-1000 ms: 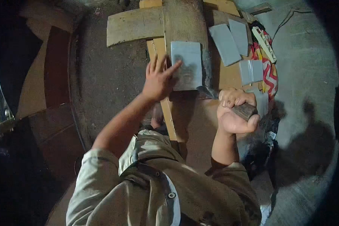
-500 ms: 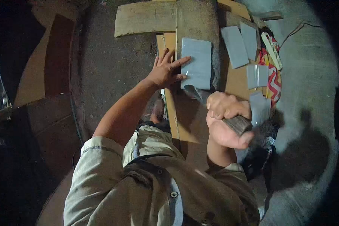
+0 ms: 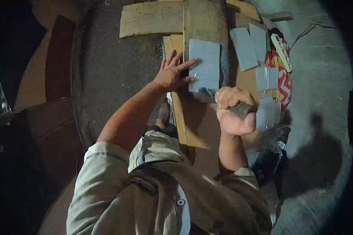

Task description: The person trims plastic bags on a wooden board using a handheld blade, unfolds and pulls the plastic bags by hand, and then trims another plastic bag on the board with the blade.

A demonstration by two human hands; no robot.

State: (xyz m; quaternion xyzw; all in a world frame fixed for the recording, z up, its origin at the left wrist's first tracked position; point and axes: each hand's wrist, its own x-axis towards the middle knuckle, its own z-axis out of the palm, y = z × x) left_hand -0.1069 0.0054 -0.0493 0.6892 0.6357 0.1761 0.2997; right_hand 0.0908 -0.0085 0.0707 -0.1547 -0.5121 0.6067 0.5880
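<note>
A pale grey rectangular slab [image 3: 204, 64] lies on a worn wooden board [image 3: 204, 23]. My left hand [image 3: 171, 76] has its fingers spread, with thumb and index fingertip on the slab's left edge. My right hand [image 3: 235, 111] is wrapped round the dark wooden handle [image 3: 243, 110] of a tool. The tool's dark blade [image 3: 207, 93] reaches to the slab's near edge; part of it is hidden by my fist and by shadow.
More grey slabs [image 3: 244, 49] lie on cardboard at the right. Beside them are a white power strip [image 3: 281, 52] and a red and yellow patterned cloth [image 3: 285, 84]. Another wooden board [image 3: 151, 19] juts out at the upper left.
My left hand has come down onto the slab's left edge. My right hand, with the tool, dipped nearer my body and then rose again. The whole view has shifted slightly.
</note>
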